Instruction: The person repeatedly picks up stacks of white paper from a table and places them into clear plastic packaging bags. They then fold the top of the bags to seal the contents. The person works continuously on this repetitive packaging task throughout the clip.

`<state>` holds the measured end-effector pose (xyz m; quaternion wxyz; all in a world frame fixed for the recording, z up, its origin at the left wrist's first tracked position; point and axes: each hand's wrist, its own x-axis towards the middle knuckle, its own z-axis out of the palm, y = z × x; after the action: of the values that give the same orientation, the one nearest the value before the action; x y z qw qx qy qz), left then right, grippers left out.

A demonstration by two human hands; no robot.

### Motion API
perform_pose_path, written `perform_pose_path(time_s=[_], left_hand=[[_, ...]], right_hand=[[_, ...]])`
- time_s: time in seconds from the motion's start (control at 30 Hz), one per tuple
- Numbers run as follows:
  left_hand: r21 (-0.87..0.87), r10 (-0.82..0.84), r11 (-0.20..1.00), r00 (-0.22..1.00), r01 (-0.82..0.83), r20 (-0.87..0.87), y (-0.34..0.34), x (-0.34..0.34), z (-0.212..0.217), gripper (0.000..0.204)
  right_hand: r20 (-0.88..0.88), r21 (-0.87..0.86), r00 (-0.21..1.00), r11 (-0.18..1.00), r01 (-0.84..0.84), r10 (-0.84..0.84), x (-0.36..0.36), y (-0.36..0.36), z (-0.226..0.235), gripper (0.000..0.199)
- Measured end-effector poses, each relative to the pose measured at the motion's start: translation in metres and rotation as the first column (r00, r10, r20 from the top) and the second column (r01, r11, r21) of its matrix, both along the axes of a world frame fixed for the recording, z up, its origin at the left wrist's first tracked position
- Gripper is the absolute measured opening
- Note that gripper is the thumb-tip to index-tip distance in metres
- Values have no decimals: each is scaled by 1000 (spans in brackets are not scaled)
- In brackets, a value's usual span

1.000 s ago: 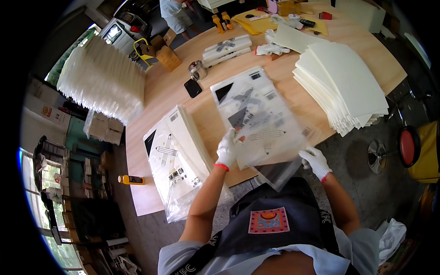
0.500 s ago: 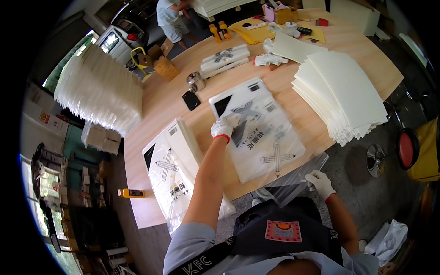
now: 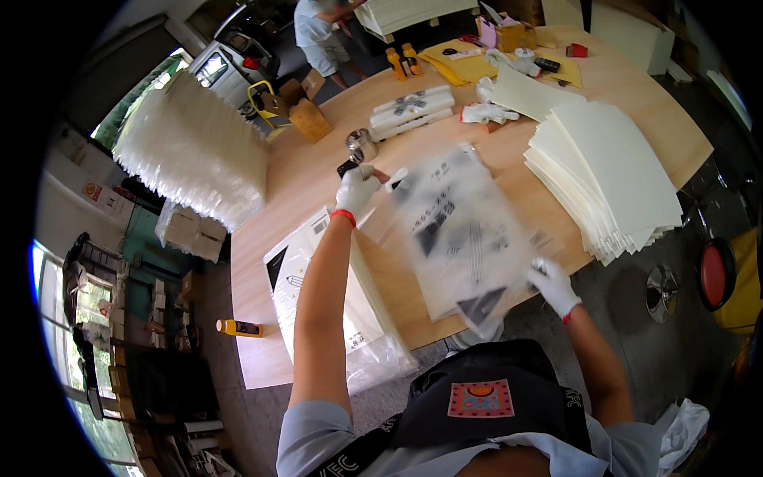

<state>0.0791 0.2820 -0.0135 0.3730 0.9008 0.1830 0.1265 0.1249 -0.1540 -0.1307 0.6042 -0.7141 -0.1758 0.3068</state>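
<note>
My left hand (image 3: 358, 191), in a white glove with a red cuff, hovers over the table beside a dark phone (image 3: 346, 168) that it partly hides. Its blurred fingers reach out to the right, with nothing visible in them. At the front edge, my gloved right hand (image 3: 554, 288) pinches the right side of a clear printed plastic bag (image 3: 477, 306). That bag is smeared by motion and lies over a pile of printed bags (image 3: 441, 230); its dark-cornered lower end hangs at the table edge. Left of it rests a bagged stack of white sheets (image 3: 350, 318), below my left forearm.
Fanned white sheets (image 3: 612, 175) cover the table's right side. Wrapped rolls (image 3: 409, 111), a metal canister (image 3: 362, 145) and gloves (image 3: 486, 113) stand farther back. A bottle (image 3: 238, 327) is at the left edge. A tall stack (image 3: 191, 151) rises beyond; a person (image 3: 326, 40) stands behind.
My left hand has left the pile of bags and moved left toward the phone. My right hand has risen slightly, and the clear bag has come up from below the edge onto the pile.
</note>
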Motion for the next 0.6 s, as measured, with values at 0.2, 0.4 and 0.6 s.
perform_pose_path(time_s=[0.2,0.4,0.6], left_hand=[[-265,50,964,993,-20,108,-39,-6,93,17],[-209,-104,972,994,106,21,-133,-20,41,21],[-309,-199,934,979,180,-32,-220,-44,-88,7]], right_hand=[[-20,-69,994,992,104,-105,37,50,53,29],[-185,180,980,983,-45,79,-12,53,41,36],[-80,218,996,974,62,-46,-23,55,14,26]])
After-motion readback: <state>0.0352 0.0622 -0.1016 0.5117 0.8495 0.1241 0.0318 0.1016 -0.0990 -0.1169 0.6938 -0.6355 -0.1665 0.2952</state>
